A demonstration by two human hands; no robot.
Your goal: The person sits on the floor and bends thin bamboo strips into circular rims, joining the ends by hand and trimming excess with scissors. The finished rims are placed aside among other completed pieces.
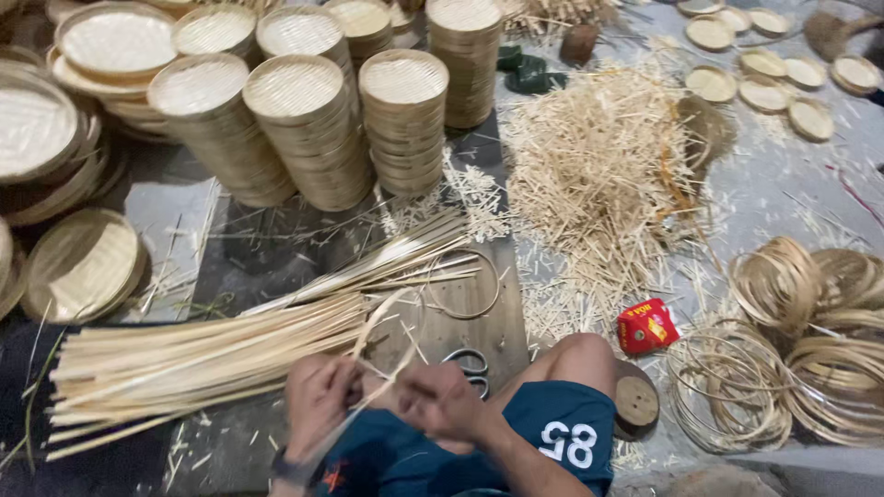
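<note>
My left hand (pixel 319 398) and my right hand (pixel 440 400) are both closed on a thin pale bamboo strip (pixel 379 324), which bends up between them above my lap. To the left of my hands a long bundle of bamboo strips (pixel 203 354) lies across the floor. On the board in front of my hands rests a single bamboo hoop (pixel 463 283). A pair of scissors (pixel 471 364) sits just behind my right hand, partly hidden.
Stacks of round woven bamboo trays (pixel 304 129) stand at the back and left. A heap of short bamboo offcuts (pixel 599 166) spreads at centre right. Coiled bamboo rings (pixel 801 322), a red packet (pixel 646 326) and a round wooden block (pixel 635 402) lie right.
</note>
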